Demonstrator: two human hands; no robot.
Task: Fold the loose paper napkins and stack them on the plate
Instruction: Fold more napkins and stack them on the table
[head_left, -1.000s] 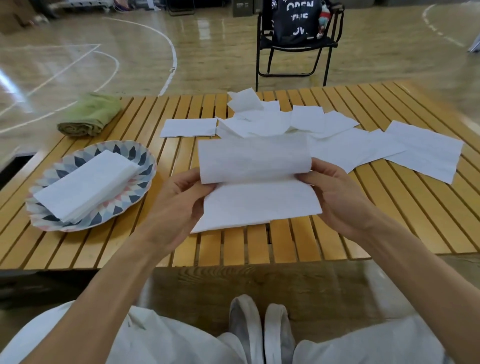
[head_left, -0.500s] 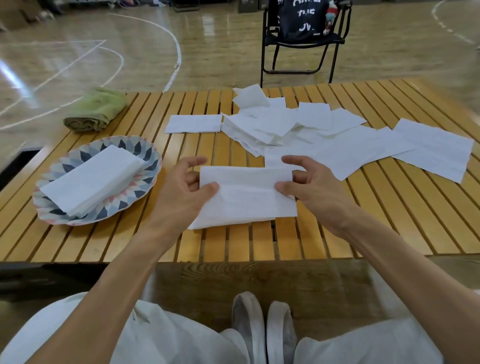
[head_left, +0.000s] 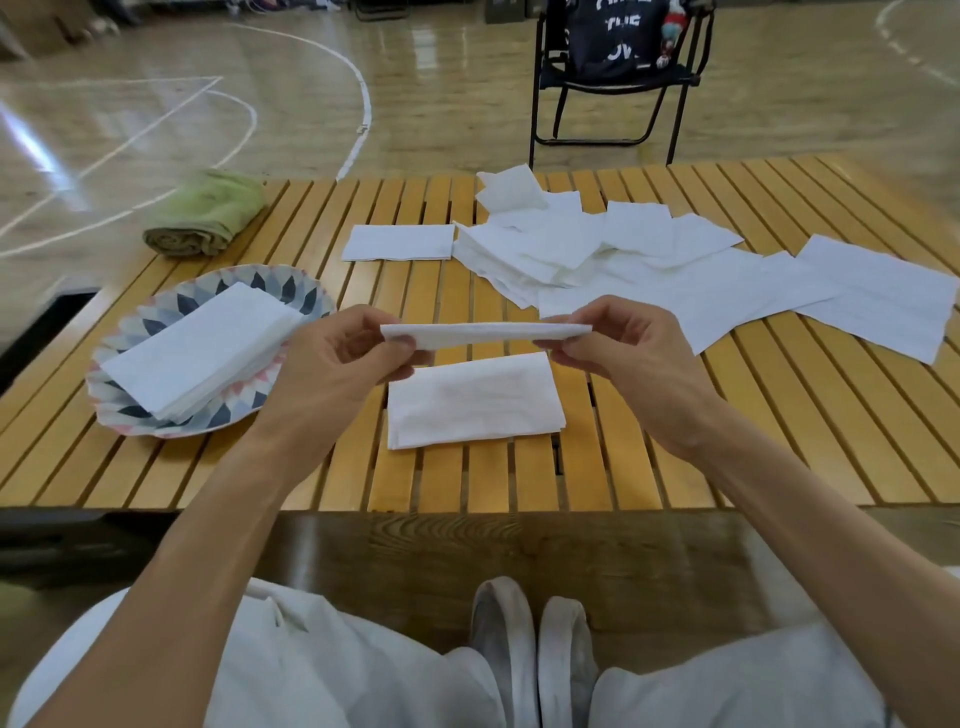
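Observation:
A white paper napkin (head_left: 475, 402) lies folded on the slatted wooden table (head_left: 779, 415) in front of me. Its far edge (head_left: 483, 331) is raised off the table and seen edge-on. My left hand (head_left: 332, 374) pinches the left end of that edge and my right hand (head_left: 639, 364) pinches the right end. Left of my hands, a patterned plate (head_left: 130, 415) holds a stack of folded napkins (head_left: 202, 348). Several loose napkins (head_left: 571, 249) lie spread over the far and right side of the table.
One folded napkin (head_left: 400, 241) lies apart, left of the loose pile. A rolled green towel (head_left: 208, 218) sits at the far left corner. A black folding chair (head_left: 613, 78) stands beyond the table on the gym floor. My knees and shoes show below the near edge.
The napkin was folded in half and pressed flat on the table. Both hands have now lifted its far edge up off the table.

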